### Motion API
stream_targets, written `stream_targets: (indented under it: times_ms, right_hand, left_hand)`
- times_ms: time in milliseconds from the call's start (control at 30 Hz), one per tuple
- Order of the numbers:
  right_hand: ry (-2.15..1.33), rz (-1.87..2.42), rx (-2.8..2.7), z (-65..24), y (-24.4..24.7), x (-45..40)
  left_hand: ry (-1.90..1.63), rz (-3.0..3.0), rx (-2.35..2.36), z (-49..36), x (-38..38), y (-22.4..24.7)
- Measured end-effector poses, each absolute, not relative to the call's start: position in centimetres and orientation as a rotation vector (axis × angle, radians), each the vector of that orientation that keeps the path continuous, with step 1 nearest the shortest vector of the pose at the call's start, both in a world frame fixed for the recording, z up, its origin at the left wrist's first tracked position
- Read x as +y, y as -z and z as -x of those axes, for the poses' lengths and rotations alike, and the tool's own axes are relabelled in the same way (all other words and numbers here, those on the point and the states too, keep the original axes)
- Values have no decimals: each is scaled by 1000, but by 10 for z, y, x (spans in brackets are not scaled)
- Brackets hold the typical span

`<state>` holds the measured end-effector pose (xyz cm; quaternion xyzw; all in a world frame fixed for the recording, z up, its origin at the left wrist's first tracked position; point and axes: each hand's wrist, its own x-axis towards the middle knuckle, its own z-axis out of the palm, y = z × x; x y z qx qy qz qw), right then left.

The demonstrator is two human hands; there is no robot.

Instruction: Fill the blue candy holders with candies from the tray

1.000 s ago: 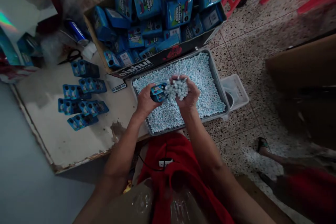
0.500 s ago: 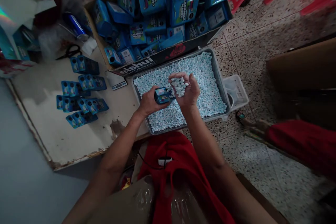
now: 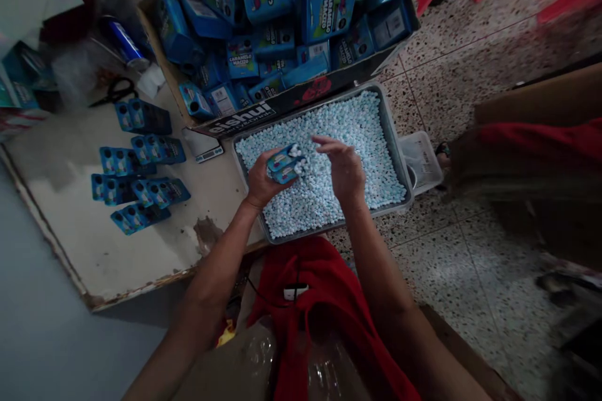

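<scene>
My left hand (image 3: 262, 180) grips two small blue candy boxes (image 3: 283, 163) side by side over the tray. White and pale-blue candies show at their open ends, which point right. My right hand (image 3: 347, 170) hovers above the candies, fingers stretched toward the boxes without touching them, and no candies are visible in it. Beneath both hands is a grey plastic tray (image 3: 386, 114) filled with small pale-blue candies (image 3: 320, 207).
A carton (image 3: 162, 44) packed with larger blue boxes stands behind the tray. On the table (image 3: 155, 263) at left are several small blue boxes (image 3: 155, 149), a digital scale (image 3: 207, 153) and scissors (image 3: 115, 91). A clear plastic container (image 3: 426, 163) adjoins the tray's right side.
Candies have left my right palm, and that hand has turned over and drawn slightly right. My left hand has tilted the boxes so both show. A person at right has moved.
</scene>
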<state>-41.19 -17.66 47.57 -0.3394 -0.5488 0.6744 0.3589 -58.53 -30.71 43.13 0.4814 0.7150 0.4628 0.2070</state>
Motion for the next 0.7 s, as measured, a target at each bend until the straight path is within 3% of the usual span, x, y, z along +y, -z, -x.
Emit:
stream_targets:
  times_ms: [267,367,567,700]
  right_hand:
    - [-895,1337,-1909,372,-392,-102]
    - [-764,1434,-2075,392,-370,-100]
    - [-767,1473,-2046,433,-360,-146]
    - [-1315,1493,-1543,437,-381,-161]
  left_hand:
    - [-1368,-1193,1960,579,-320,-419]
    - [-1381,-1192,1910,576,-324,-413]
    - [-1435,-1106,1963,586,-340,-410]
    - [-1421,-1036,2027,591,-347,-407]
